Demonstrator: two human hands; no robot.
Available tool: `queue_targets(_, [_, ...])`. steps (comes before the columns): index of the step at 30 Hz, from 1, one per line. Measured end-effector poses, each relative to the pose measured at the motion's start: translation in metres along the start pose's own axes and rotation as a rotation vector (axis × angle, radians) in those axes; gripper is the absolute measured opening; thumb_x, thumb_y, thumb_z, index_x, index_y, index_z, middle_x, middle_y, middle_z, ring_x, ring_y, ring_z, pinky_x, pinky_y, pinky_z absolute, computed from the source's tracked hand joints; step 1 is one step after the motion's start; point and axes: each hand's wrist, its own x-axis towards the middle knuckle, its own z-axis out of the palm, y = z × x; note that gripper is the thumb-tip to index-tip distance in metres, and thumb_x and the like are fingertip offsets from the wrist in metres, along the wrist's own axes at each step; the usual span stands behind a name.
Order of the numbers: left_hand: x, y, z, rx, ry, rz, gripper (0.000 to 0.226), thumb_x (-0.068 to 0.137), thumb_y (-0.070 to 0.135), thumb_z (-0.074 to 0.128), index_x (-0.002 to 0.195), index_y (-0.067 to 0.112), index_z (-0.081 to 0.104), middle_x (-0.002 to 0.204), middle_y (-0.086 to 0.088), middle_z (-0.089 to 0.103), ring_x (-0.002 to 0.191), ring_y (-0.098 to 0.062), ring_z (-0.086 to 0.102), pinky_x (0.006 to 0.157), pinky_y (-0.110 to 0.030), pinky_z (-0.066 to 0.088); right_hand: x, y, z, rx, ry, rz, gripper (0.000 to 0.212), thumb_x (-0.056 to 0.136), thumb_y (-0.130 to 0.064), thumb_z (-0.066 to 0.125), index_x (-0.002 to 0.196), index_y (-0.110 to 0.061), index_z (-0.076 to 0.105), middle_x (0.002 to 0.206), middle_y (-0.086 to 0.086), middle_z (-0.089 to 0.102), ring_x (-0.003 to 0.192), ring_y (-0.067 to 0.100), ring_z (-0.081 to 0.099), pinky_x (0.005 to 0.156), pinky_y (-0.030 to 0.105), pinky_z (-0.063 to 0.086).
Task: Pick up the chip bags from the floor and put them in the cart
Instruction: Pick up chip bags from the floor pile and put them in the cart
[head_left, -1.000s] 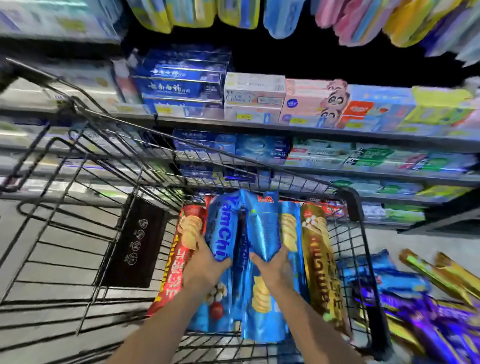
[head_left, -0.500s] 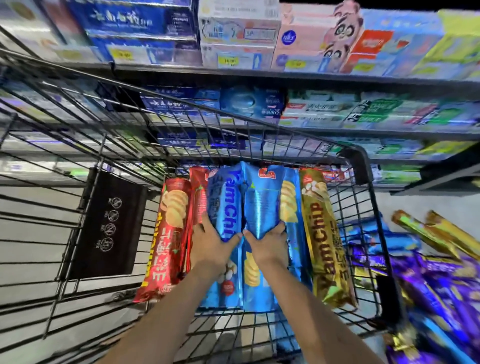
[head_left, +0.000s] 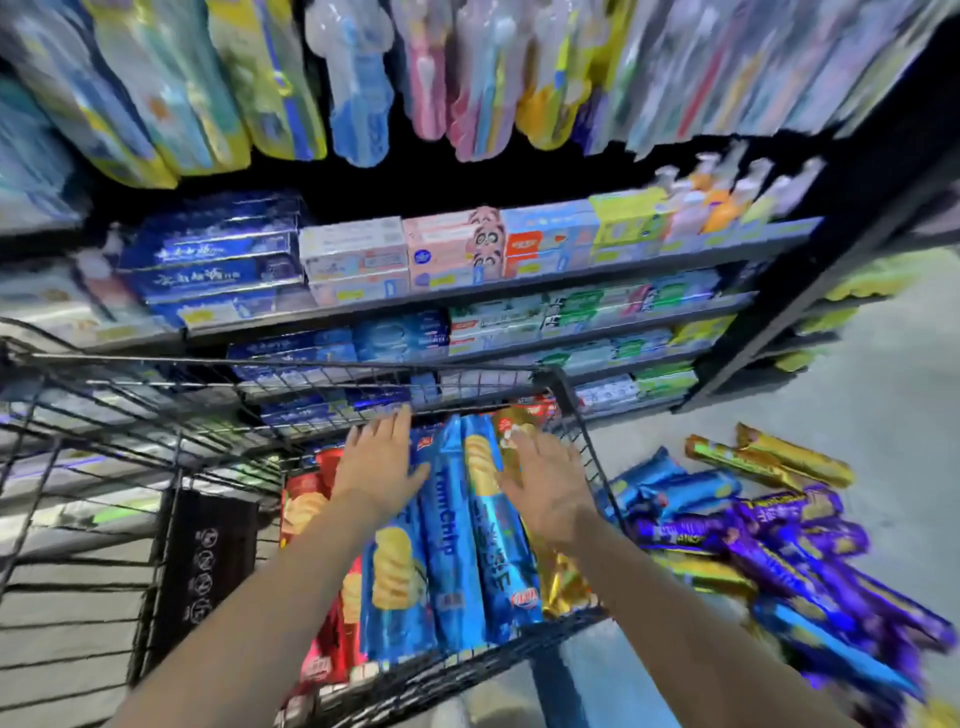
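Both hands, left hand (head_left: 382, 467) and right hand (head_left: 545, 488), hover released, fingers spread, over blue chip bags (head_left: 457, 545) standing in the cart (head_left: 576, 410); more bags (head_left: 753, 525) await on the floor (head_left: 857, 395), best gathered several together.

**Readable print in the aisle**

The blue bag (head_left: 451, 525) standing in the cart (head_left: 395, 370) carries "YamChip" in blue letters running down its length; the first letters are partly blurred. The blue bag to its right (head_left: 501, 540) bears a column of Chinese characters, smeared by motion, and a red oval brand badge near its lower end whose word cannot be made out. A small red logo sits at the top of the left blue bag (head_left: 392, 582), unreadable. The black panel (head_left: 205, 558) on the cart shows a column of round prohibition pictograms. Dark blue boxes (head_left: 208, 265) on the shelf (head_left: 519, 288) carry white Chinese script, too blurred to read.
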Motion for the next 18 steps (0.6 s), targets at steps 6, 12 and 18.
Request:
queue_targets(6, [0.025, 0.127, -0.067, 0.156, 0.090, 0.251, 0.081, 0.091, 0.053, 0.041, 0.150, 0.012, 0.006, 0.157, -0.007, 0.020, 0.145, -0.026, 0.020, 0.119, -0.044, 0.018, -0.052, 0.113, -0.082, -0.035, 0.160, 0.211, 0.058, 0.095, -0.044, 0.038, 0.144, -0.014, 0.027, 0.147, 0.011, 0.034, 0.135, 0.029, 0.031, 0.111, 0.045, 0.024])
queue_targets(12, [0.033, 0.305, -0.049, 0.174, 0.041, 0.454, 0.076, 0.090, 0.055, 0.041, 0.147, 0.011, 0.017, 0.155, -0.009, 0.023, 0.143, -0.029, 0.021, 0.118, -0.046, 0.019, -0.124, 0.263, -0.092, 0.016, 0.164, 0.495, 0.063, 0.081, -0.048, 0.034, 0.130, -0.011, 0.052, 0.141, 0.022, 0.043, 0.126, 0.038, 0.049, 0.098, 0.056, 0.041])
queue_targets(18, [0.037, 0.469, 0.017, 0.208, -0.044, 0.590, 0.075, 0.089, 0.051, 0.045, 0.146, 0.011, 0.020, 0.154, -0.010, 0.026, 0.141, -0.026, 0.027, 0.116, -0.042, 0.023, -0.186, 0.421, -0.076, 0.070, 0.160, 0.742, 0.064, 0.076, -0.046, 0.064, 0.130, -0.012, 0.053, 0.138, 0.020, 0.049, 0.126, 0.037, 0.050, 0.101, 0.055, 0.041])
